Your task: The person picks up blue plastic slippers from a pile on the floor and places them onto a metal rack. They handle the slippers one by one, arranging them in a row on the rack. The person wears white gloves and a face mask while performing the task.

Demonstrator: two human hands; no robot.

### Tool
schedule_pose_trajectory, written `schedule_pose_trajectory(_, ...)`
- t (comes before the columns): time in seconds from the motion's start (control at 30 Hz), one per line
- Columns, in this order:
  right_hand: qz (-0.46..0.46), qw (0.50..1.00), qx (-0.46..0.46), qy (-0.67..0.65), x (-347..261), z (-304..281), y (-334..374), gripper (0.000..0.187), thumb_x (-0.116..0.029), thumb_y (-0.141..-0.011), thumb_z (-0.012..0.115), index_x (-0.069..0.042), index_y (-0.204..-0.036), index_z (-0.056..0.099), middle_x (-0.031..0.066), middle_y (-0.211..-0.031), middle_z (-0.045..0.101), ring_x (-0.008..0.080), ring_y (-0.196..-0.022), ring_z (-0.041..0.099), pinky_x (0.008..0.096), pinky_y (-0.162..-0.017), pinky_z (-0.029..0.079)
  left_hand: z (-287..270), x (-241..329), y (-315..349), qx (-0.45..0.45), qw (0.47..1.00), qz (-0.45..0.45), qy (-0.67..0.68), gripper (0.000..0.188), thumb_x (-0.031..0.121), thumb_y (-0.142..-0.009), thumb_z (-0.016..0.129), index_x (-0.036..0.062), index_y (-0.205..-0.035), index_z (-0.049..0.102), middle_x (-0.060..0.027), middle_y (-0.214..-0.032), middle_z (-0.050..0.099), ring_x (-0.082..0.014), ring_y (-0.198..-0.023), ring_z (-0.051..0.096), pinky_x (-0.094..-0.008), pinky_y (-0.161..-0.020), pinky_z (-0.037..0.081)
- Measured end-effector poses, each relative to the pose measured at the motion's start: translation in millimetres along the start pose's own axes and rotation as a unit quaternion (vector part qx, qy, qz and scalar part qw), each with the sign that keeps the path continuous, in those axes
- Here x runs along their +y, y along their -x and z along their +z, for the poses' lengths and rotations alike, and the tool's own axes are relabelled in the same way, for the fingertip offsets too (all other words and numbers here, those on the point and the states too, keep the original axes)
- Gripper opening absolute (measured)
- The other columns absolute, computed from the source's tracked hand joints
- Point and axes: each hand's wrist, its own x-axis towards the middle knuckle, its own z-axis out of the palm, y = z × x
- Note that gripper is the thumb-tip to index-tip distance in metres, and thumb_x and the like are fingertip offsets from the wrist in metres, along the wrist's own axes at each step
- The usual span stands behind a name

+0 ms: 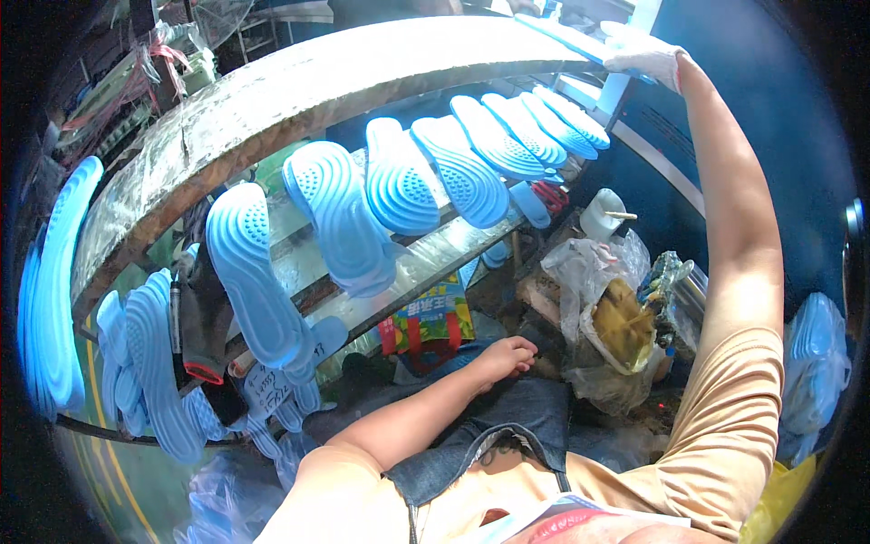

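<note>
My right hand [642,56], in a white glove, reaches far out to the upper right. Its fingers close on the end of a light-blue shoe insole [564,38], which extends left over the far end of the pale bench top [362,56]. My left hand [507,359] is bare and lies near my lap, fingers loosely curled, with nothing visible in them. Beneath the bench's edge, several light-blue insoles stand in a row, among them a near one [256,272], a middle one [399,177] and a far one [571,118]. Their upper faces carry ridges and small bumps.
More insoles [63,290] lean at the far left, and others [163,363] hang together by a dark cloth. A printed bag [430,322] sits under the shelf. To the right are a plastic-lined container [621,326], a white cup [603,215] and bagged insoles [814,354].
</note>
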Motion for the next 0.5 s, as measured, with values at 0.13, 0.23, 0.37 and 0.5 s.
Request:
schedule_pose_trajectory(0.13, -0.003, 0.988, 0.051, 0.145, 1.8, -2.3, -6.8, 0.081, -0.036, -0.08, 0.066, -0.008, -0.148, 0.032, 0.0189, -0.146, 0.043, 0.0326, -0.132, 0.042, 0.0393, -0.113, 0.03, 4.1, 5.9, 1.6, -0.004, 1.0, 0.002, -0.008, 0.031, 0.021, -0.092, 0.056, 0.0061, -0.12, 0.058, -0.0025, -0.098, 0.064, -0.0101, -0.083, 0.057, -0.0274, -0.07, 0.047)
schedule_pose_trajectory(0.23, -0.003, 0.979, 0.048, 0.199, -9.7, 4.8, -5.0, 0.074, -0.035, -0.084, 0.062, -0.008, -0.147, 0.034, 0.021, -0.146, 0.042, 0.0344, -0.133, 0.042, 0.0417, -0.112, 0.032, 2.2, 1.9, -0.3, -0.004, 1.0, 0.015, -0.014, 0.034, 0.023, -0.091, 0.058, 0.0044, -0.119, 0.059, -0.0041, -0.1, 0.065, -0.012, -0.086, 0.059, -0.0281, -0.072, 0.048)
schedule_pose_trajectory(0.37, 0.016, 0.964, 0.032, 0.264, -28.4, 14.3, 6.5, 0.064, -0.035, -0.085, 0.061, -0.006, -0.139, 0.043, 0.0218, -0.137, 0.049, 0.0351, -0.125, 0.049, 0.0426, -0.107, 0.039, -0.6, 2.0, 1.4, 0.003, 0.999, 0.024, -0.03, 0.038, 0.027, -0.089, 0.059, 0.0026, -0.117, 0.059, -0.0069, -0.102, 0.066, -0.0159, -0.092, 0.062, -0.0308, -0.078, 0.05)
schedule_pose_trajectory(0.5, 0.034, 0.947, 0.066, 0.313, -25.6, 9.1, 7.5, 0.055, -0.032, -0.083, 0.062, -0.003, -0.13, 0.054, 0.0211, -0.125, 0.059, 0.0334, -0.115, 0.057, 0.0387, -0.101, 0.043, 5.6, 2.2, 0.3, 0.001, 0.999, 0.027, -0.029, 0.035, 0.025, -0.09, 0.059, 0.0035, -0.117, 0.059, -0.0054, -0.099, 0.065, -0.015, -0.088, 0.061, -0.0299, -0.077, 0.05)
